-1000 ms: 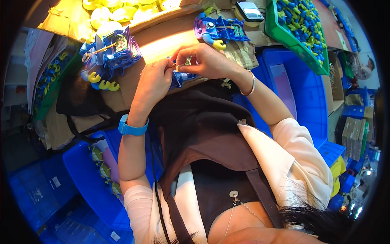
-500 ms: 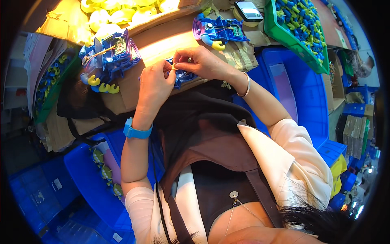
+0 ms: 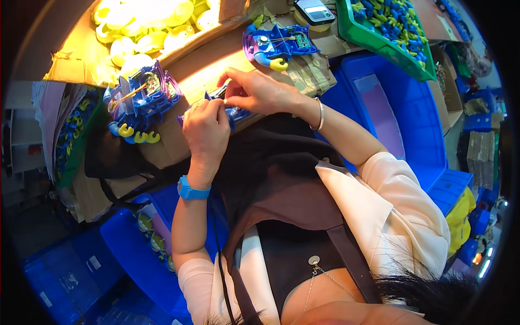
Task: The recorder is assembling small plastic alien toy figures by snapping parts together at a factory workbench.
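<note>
My left hand (image 3: 207,127) is closed, with thumb and forefinger pinched near the front edge of the cardboard-covered bench. My right hand (image 3: 261,93) meets it from the right, its thumb and fingertips also pressed together. Whatever lies between the fingertips is too small and covered to make out. Just beneath both hands rests a blue plastic toy body (image 3: 236,114), mostly hidden by them. Left of my hands sit several blue toy bodies (image 3: 143,92) with circuit boards, thin wires and yellow hooked hands. Another opened blue toy body (image 3: 287,46) with wires lies beyond my right hand.
A cardboard box (image 3: 208,30) of yellow parts stands at the far left under bright light. At the far right are a green tray (image 3: 387,60) of small blue and yellow pieces and a dark-screened device (image 3: 314,12). Blue bins (image 3: 428,130) flank me.
My view has shifted slightly. My hands stay close together over the toy body; the right forefinger has lifted and bent outward while the fingertips remain pinched.
</note>
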Motion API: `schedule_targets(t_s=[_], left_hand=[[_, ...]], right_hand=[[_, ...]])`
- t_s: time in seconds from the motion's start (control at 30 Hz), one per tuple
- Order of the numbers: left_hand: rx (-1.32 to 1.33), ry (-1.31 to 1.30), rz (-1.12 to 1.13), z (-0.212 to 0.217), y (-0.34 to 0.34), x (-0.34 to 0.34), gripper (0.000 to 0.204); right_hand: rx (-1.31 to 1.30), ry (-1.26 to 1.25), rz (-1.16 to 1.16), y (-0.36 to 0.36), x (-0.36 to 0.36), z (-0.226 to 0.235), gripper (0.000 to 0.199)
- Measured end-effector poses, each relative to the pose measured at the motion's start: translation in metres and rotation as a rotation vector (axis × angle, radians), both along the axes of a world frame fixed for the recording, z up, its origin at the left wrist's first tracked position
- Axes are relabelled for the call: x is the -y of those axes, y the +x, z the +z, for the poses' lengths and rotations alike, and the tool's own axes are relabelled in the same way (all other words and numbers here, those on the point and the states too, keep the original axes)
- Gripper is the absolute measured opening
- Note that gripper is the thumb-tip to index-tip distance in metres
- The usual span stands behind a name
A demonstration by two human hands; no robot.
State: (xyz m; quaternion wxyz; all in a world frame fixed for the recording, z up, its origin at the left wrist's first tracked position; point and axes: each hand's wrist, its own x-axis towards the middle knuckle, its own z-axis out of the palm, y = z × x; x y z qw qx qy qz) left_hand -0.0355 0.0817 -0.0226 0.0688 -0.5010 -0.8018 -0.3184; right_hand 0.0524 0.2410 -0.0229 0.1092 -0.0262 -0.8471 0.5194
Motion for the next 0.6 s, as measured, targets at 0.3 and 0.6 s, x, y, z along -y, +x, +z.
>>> schedule_targets(t_s=[0.3,0.6], left_hand=[[0.769,-0.19,-0.071,-0.004,-0.034,-0.005,0.015],[0.407,-0.163,-0.075,0.011,-0.011,-0.018,0.016]], right_hand=[[-0.263,0.285,-0.228,0.001,0.02,-0.023,0.026],[-0.468,0.374,-0.166,0.034,-0.009,0.002,0.039]])
